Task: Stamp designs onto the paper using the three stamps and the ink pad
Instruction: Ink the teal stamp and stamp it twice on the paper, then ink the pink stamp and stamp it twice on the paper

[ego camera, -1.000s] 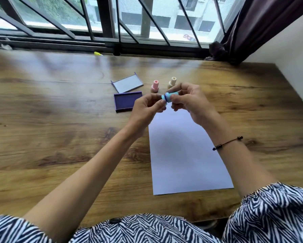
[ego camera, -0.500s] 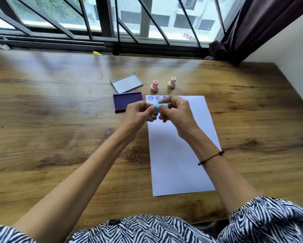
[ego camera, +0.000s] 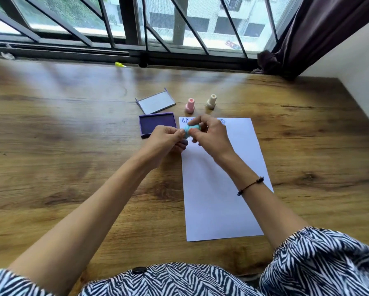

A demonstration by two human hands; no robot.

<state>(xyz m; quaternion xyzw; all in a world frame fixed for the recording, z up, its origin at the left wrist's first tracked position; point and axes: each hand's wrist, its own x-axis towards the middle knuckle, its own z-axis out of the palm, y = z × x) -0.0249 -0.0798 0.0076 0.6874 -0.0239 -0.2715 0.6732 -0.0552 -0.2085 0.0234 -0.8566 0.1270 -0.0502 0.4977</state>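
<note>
Both hands met above the far left corner of the paper (ego camera: 220, 178), pinching a small blue stamp (ego camera: 191, 129) between them. The left hand (ego camera: 165, 142) closed its fingertips on the stamp's left end, and the right hand (ego camera: 211, 138) gripped its right end with thumb and fingers curled around it, so the stamp lay on its side, lifted clear of the sheet. The paper lay lengthwise on the wooden table (ego camera: 61, 167), reaching from the near edge toward the middle, and small round blue prints (ego camera: 185, 120) showed along its far edge, partly hidden behind the hands. Just beside the paper's far left corner sat the open ink pad (ego camera: 158, 126), its dark purple surface bare, and its lid (ego camera: 155, 102) lay a little farther back, tilted and apart from it. A pink stamp (ego camera: 190, 105) and a cream stamp (ego camera: 211, 101) stood upright side by side beyond the paper's far edge, near each other but not touching. A thin dark bracelet (ego camera: 251, 185) circled the right wrist, and zebra-patterned sleeves (ego camera: 320, 263) filled the near edge of the view.
</note>
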